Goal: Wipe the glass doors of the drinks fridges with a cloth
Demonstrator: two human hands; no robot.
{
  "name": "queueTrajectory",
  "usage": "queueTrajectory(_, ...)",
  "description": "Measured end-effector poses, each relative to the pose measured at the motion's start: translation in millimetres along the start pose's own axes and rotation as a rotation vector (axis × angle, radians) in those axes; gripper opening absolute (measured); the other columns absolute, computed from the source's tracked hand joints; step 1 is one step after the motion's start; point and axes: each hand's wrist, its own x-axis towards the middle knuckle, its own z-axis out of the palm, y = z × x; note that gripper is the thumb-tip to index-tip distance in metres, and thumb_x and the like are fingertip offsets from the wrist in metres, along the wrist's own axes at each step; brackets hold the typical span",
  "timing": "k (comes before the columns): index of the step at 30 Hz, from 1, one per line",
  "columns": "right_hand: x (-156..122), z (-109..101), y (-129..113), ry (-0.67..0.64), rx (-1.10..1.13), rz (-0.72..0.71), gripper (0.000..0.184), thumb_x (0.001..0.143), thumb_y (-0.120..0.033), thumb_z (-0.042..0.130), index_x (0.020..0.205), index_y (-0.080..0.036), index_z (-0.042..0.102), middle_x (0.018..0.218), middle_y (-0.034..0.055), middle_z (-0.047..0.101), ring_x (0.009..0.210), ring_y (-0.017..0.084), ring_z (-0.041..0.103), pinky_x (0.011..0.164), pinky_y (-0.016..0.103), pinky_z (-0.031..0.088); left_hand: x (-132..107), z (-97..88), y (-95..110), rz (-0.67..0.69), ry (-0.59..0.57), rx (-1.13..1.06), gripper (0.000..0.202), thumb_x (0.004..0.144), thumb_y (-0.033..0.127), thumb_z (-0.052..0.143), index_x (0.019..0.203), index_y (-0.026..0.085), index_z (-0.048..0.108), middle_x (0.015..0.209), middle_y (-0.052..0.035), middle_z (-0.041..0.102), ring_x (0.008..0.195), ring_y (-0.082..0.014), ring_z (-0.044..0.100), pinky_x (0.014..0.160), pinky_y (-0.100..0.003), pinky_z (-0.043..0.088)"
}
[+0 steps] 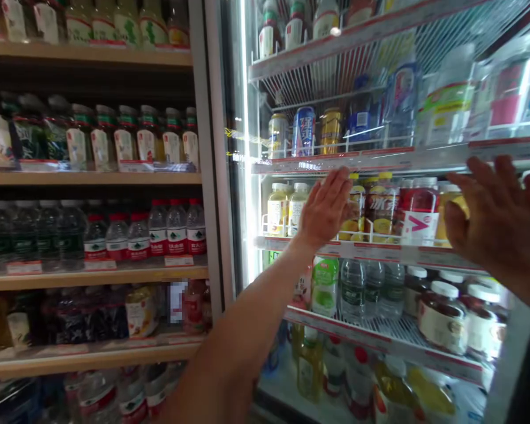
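My left hand (324, 209) reaches forward in front of the lit fridge's middle shelf, fingers stretched out, holding nothing. Behind it stand yellow-labelled bottles (277, 209) and dark tea bottles with yellow caps (382, 206). Raised at the right is my right hand (497, 215), its fingers spread and nothing in it. Nearest to that hand are a red drink bottle with a white label (419, 212) and a partly covered yellow bottle (453, 203). Whether either hand touches a glass pane or a shelf, I cannot tell.
Fridge shelves above hold cans (304, 131) and large bottles (450, 94); lower ones hold water bottles (352, 288) and white-lidded jars (443, 315). A frame post (212, 147) divides the fridge from wooden shelves (92, 277) of bottles on the left. Bright reflections cross the fridge front.
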Motion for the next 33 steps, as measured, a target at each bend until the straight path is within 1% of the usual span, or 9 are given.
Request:
queueTrajectory(4, -0.7, 1.7, -1.4, 0.032, 0.019, -0.001, 0.049, 0.086, -0.027, 0.041, 0.134, -0.022, 0.043, 0.145, 0.008, 0.04, 0.141, 0.023, 0.024, 0.113, 0.05, 0.014, -8.3, -22.2, -62.7, -0.385, 0.19, 0.086, 0.051, 0.092, 0.027, 0.022, 0.135, 0.0, 0.034, 0.146, -0.0233, 0.03, 0.143, -0.0229, 0.013, 0.116, -0.049, 0.016)
queueTrajectory(6, -0.7, 5.1, -0.6, 0.05, 0.017, -0.005, 0.049, 0.086, -0.029, 0.041, 0.135, -0.023, 0.043, 0.146, 0.0072, 0.04, 0.141, 0.023, 0.024, 0.113, 0.052, 0.014, -4.7, -21.0, -69.6, -0.545, 0.266, 0.125, 0.053, 0.092, 0.027, 0.025, 0.134, -0.003, 0.032, 0.147, -0.0257, 0.026, 0.143, -0.0251, 0.012, 0.116, -0.051, 0.016)
queueTrajectory(11, 0.5, 14.1, 11.7, 0.085, -0.06, -0.058, 0.045, 0.089, -0.034, 0.037, 0.129, -0.021, 0.049, 0.141, 0.01, 0.046, 0.139, 0.025, 0.028, 0.112, 0.051, 0.019, 3.9, -3.3, -20.2, -0.124, 0.044, 0.063, 0.048, 0.091, 0.034, 0.032, 0.134, 0.017, 0.041, 0.146, -0.0066, 0.038, 0.141, -0.0122, 0.019, 0.116, -0.032, 0.022)
queueTrajectory(13, 1.0, 14.7, 15.5, 0.081, -0.099, -0.086, 0.043, 0.089, -0.035, 0.036, 0.125, -0.018, 0.053, 0.139, 0.0115, 0.048, 0.138, 0.026, 0.03, 0.112, 0.05, 0.021, -0.2, -12.2, -25.4, -0.028, 0.016, 0.036, 0.046, 0.091, 0.035, 0.031, 0.132, 0.018, 0.043, 0.144, -0.0074, 0.041, 0.14, -0.0123, 0.022, 0.116, -0.033, 0.023)
queueTrajectory(16, 2.4, 13.9, 14.6, 0.039, -0.101, -0.075, 0.043, 0.089, -0.032, 0.038, 0.128, -0.019, 0.051, 0.141, 0.0088, 0.046, 0.138, 0.027, 0.03, 0.112, 0.053, 0.021, -2.2, -29.5, -69.3, -0.2, 0.171, 0.023, 0.051, 0.091, 0.03, 0.025, 0.135, 0.006, 0.036, 0.146, -0.0212, 0.033, 0.142, -0.0246, 0.018, 0.114, -0.053, 0.021)
queueTrajectory(19, 4.3, 13.5, 10.6, 0.01, -0.078, -0.054, 0.048, 0.089, -0.031, 0.039, 0.137, -0.026, 0.04, 0.146, 0.0035, 0.039, 0.14, 0.027, 0.025, 0.112, 0.055, 0.018, 7.3, -27.8, -90.8, -0.478, 0.332, 0.084, 0.052, 0.09, 0.03, 0.031, 0.135, 0.005, 0.037, 0.147, -0.0218, 0.03, 0.141, -0.028, 0.02, 0.114, -0.053, 0.019)
queueTrajectory(25, 3.5, 11.9, 12.2, -0.006, -0.069, -0.079, 0.055, 0.089, -0.027, 0.038, 0.143, -0.031, 0.028, 0.149, 0.0002, 0.034, 0.141, 0.025, 0.022, 0.113, 0.053, 0.018, 15.0, -18.1, -46.7, -0.034, 0.065, 0.035, 0.048, 0.089, 0.032, 0.036, 0.133, 0.015, 0.043, 0.144, -0.0099, 0.041, 0.138, -0.0225, 0.029, 0.113, -0.043, 0.028)
queueTrajectory(30, 3.8, 13.5, 10.6, 0.029, -0.104, -0.082, 0.052, 0.09, -0.029, 0.039, 0.142, -0.03, 0.03, 0.147, 0.0016, 0.037, 0.14, 0.025, 0.024, 0.112, 0.053, 0.021, 17.8, -38.3, -87.6, -0.326, 0.305, 0.11, 0.048, 0.089, 0.026, 0.031, 0.133, 0.008, 0.04, 0.144, -0.0177, 0.037, 0.135, -0.0325, 0.032, 0.108, -0.06, 0.026)
queueTrajectory(33, 4.0, 13.5, 9.2, 0.037, -0.123, -0.075, 0.052, 0.091, -0.029, 0.038, 0.142, -0.031, 0.029, 0.147, 0.0014, 0.038, 0.14, 0.025, 0.024, 0.112, 0.054, 0.022, 23.1, -29.3, -78.4, -0.345, 0.324, 0.111, 0.051, 0.089, 0.028, 0.032, 0.134, 0.004, 0.038, 0.146, -0.0206, 0.032, 0.137, -0.0327, 0.027, 0.109, -0.057, 0.027)
